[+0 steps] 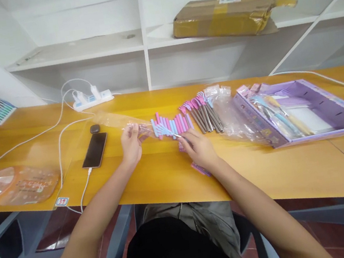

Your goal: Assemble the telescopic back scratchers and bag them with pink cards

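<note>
My left hand (pixel 131 147) pinches the open end of a long clear plastic bag (pixel 113 120), which trails off to the left over the table. In my right hand (pixel 199 148) is a back scratcher with a light blue claw-shaped head (pixel 163 130); its head points left at the bag's mouth. Whether the tip is inside the bag, I cannot tell. Behind my hands lies a row of pink, blue and purple grip sleeves (pixel 180 122). Further right, several back scratchers with metal rods (pixel 204 115) lie side by side. Small purple pieces (pixel 201 170) are partly hidden by my right hand.
Clear plastic bags (pixel 233 115) lie beside a purple tray box (pixel 272 133) holding wrapped items. At left are a phone (pixel 95 150), a power strip (pixel 95 99), white cables and an orange-printed pouch (pixel 25 183). A taped carton (pixel 223 18) sits on the shelf behind.
</note>
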{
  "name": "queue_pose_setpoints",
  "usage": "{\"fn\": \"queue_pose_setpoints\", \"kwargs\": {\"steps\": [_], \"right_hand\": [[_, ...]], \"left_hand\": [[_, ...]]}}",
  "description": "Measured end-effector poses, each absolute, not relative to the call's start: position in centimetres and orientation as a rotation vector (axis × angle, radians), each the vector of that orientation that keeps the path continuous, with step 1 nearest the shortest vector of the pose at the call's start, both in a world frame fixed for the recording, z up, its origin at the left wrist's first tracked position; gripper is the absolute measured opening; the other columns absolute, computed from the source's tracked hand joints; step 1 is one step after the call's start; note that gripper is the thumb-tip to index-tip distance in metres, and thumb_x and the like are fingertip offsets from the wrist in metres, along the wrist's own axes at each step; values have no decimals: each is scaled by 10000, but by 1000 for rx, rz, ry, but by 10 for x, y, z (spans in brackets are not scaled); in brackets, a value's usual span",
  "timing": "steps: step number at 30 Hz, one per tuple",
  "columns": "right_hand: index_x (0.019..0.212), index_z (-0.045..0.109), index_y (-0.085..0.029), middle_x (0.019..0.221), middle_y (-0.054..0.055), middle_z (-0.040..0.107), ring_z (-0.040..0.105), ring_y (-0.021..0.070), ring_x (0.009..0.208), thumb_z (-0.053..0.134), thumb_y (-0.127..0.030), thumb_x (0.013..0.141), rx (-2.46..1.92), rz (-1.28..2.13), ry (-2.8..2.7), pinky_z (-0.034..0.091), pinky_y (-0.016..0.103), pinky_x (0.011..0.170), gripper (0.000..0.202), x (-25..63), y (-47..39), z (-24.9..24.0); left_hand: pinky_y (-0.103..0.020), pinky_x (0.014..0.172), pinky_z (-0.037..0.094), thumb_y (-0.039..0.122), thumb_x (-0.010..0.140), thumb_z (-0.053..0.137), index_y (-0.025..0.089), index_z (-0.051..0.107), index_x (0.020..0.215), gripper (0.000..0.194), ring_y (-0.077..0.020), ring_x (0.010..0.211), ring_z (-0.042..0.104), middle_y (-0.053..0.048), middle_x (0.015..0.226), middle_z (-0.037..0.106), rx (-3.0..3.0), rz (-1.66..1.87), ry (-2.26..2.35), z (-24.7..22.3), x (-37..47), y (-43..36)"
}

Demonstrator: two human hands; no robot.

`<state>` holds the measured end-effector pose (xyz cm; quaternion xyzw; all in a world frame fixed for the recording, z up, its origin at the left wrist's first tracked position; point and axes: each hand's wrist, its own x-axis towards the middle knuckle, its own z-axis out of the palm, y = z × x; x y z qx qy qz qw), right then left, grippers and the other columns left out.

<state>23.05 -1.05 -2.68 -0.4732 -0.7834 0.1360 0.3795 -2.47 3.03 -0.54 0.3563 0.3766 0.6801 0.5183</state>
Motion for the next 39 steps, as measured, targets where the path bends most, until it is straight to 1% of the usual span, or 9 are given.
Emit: {"fn": "queue_pose_setpoints", "kwargs": {"steps": [6, 12, 20, 24, 27, 29, 32, 35, 39], "right_hand": [[1139, 772, -234, 1008, 117, 695, 672, 279, 941, 396, -503, 1171, -1217, 383, -2070, 528, 407, 868, 463, 231, -6, -30], [1130, 771, -237, 1012, 115, 689, 656, 276, 936, 378, -527, 1175, -1195, 418, -2089, 518, 405, 876, 490, 231, -6, -30], [1112, 783, -239, 962, 103, 700, 676, 271, 938, 397, -522, 1175, -1120, 554, -2096, 521, 392, 870, 483, 229, -6, -26], [1268, 751, -237, 1065, 106, 760, 709, 283, 1010, 515, -481, 1137, -1130, 631, -2026, 540, 411, 915, 365, 230, -6, -24], [1340, 698, -234, 978, 64, 755, 709, 250, 896, 607, -485, 1090, -1177, 750, -1912, 550, 396, 852, 367, 234, -3, -25], [1301, 677, -232, 886, 23, 715, 673, 208, 770, 629, -518, 1070, -1140, 909, -1789, 549, 361, 754, 370, 236, -2, -25], [1210, 670, -245, 871, 2, 703, 626, 163, 675, 674, -585, 1032, -1008, 1199, -1577, 528, 316, 644, 384, 239, -2, -21], [1167, 710, -244, 881, 19, 741, 653, 164, 706, 760, -589, 978, -904, 1354, -1493, 536, 314, 652, 396, 241, -3, -13], [1091, 738, -244, 882, 31, 778, 671, 166, 704, 885, -558, 868, -854, 1437, -1422, 541, 313, 637, 412, 242, -4, -8]], "left_hand": [[-332, 838, 672, 636, 800, 932, 195, 679, 920, 523, -191, 918, 800, -46, 939, 796, 925, 1592, 879, -4, -22, 26], [-358, 864, 682, 591, 807, 945, 192, 671, 915, 496, -184, 916, 794, -22, 912, 772, 920, 1543, 865, -12, -17, 23], [-394, 870, 700, 550, 684, 1029, 170, 694, 997, 596, -207, 901, 813, -24, 941, 787, 920, 1350, 864, -15, -2, 11], [-389, 854, 696, 529, 679, 1037, 165, 695, 999, 593, -212, 880, 819, -31, 950, 799, 927, 1339, 887, -16, 0, 12], [-369, 849, 686, 518, 727, 1014, 179, 690, 976, 531, -190, 844, 809, -19, 919, 798, 888, 1473, 884, -13, -10, 21], [-336, 848, 674, 487, 772, 995, 184, 678, 931, 466, -162, 833, 798, -10, 903, 796, 835, 1567, 881, -10, -21, 29], [-298, 867, 663, 431, 849, 949, 187, 674, 897, 371, -126, 819, 785, 3, 879, 788, 760, 1649, 880, -5, -37, 38], [-276, 872, 667, 392, 892, 919, 191, 692, 906, 303, -111, 794, 776, 9, 866, 786, 709, 1667, 867, -3, -43, 41], [-242, 787, 670, 399, 868, 936, 180, 705, 878, 319, -122, 794, 785, -21, 888, 810, 701, 1558, 847, -4, -37, 37]]}}
